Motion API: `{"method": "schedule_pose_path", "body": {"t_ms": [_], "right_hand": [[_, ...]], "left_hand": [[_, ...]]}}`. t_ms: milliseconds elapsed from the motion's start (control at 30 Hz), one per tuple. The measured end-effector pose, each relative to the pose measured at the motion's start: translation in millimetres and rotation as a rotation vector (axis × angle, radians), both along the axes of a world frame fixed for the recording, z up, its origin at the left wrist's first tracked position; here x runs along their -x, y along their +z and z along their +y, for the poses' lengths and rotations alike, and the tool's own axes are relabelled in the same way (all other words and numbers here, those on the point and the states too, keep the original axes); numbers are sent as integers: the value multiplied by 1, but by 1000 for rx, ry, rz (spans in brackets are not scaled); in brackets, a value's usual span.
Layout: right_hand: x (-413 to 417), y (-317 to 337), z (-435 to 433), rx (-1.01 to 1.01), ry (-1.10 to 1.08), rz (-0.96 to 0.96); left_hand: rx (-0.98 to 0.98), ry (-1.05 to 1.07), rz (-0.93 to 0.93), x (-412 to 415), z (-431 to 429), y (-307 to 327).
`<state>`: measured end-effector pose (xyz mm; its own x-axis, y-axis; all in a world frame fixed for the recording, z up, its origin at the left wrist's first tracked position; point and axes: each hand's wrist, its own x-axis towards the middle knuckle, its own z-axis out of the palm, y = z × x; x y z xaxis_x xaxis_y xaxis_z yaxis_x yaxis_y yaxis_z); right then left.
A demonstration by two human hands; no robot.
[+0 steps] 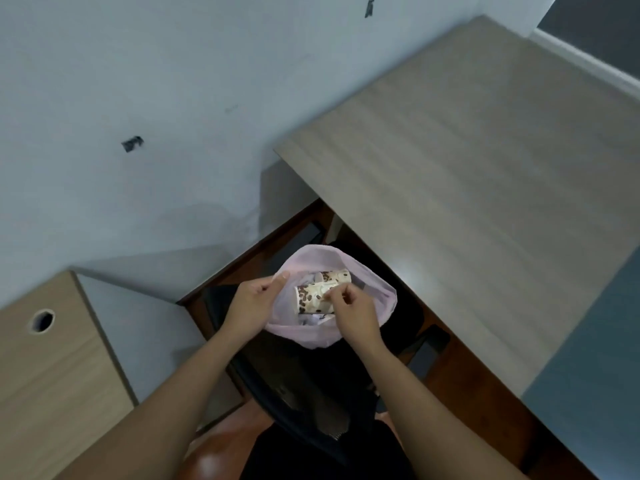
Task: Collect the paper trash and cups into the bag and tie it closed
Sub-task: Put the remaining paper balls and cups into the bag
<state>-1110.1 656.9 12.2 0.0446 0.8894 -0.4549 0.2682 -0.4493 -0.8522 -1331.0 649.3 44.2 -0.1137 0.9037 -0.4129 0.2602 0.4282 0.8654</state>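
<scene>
So the nearer paper cup [311,300] lies inside the pink bag [311,255], long axis 9-to-3 o'clock. The left hand [252,303] pinches the bag rim at 9. The right hand [353,311] has its fingers curled at the cup's 3 o'clock end; can't tell if they're gripping.

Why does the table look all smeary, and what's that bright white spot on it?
Head view: the desk is smeared by motion blur, so its wood grain shows as streaks; the white spot near its lower edge is glare on the smooth top; the cups in the bag look fairly sharp.
</scene>
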Motion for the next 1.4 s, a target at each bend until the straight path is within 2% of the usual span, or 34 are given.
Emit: {"method": "schedule_pose_path", "body": {"t_ms": [100,200,233,333,400,467,500,567,667,767,867,933,1067,1167,1400], "right_hand": [[5,10,-1,-35,159,-49],[4,15,4,-215,251,-237],[2,17,6,-283,194,-330],[-9,30,12,-397,-165,-555],[-17,36,18,-299,-224,-647],[-25,37,25,-52,-133,-713],[-30,38,27,82,-77,-695],[-40,38,30,267,0,-539],[-45,37,34,309,27,-281],[-39,43,39,316,44,-204],[-41,52,51,223,33,-232],[-52,65,66,140,-85,-218],[-98,102,108,-23,-390,-73],[-142,133,136,-140,-514,-25],[-256,177,165,-307,-652,-43]], "left_hand": [[-52,23,0,3,4,25],[-45,79,-18,8,13,47],[-41,91,-29,10,18,54],[-50,110,-109,12,32,71],[-51,125,-174,12,39,83],[-47,116,-222,11,46,96],[-46,105,-250,11,50,103],[-51,115,-324,11,60,116],[-34,171,-455,8,75,134],[-40,211,-544,3,91,149],[-65,182,-621,-2,105,158],[-85,207,-606,-6,116,161],[-106,314,-533,-17,144,159],[-123,319,-476,-36,168,159],[-159,118,-456,-126,216,165]]}}
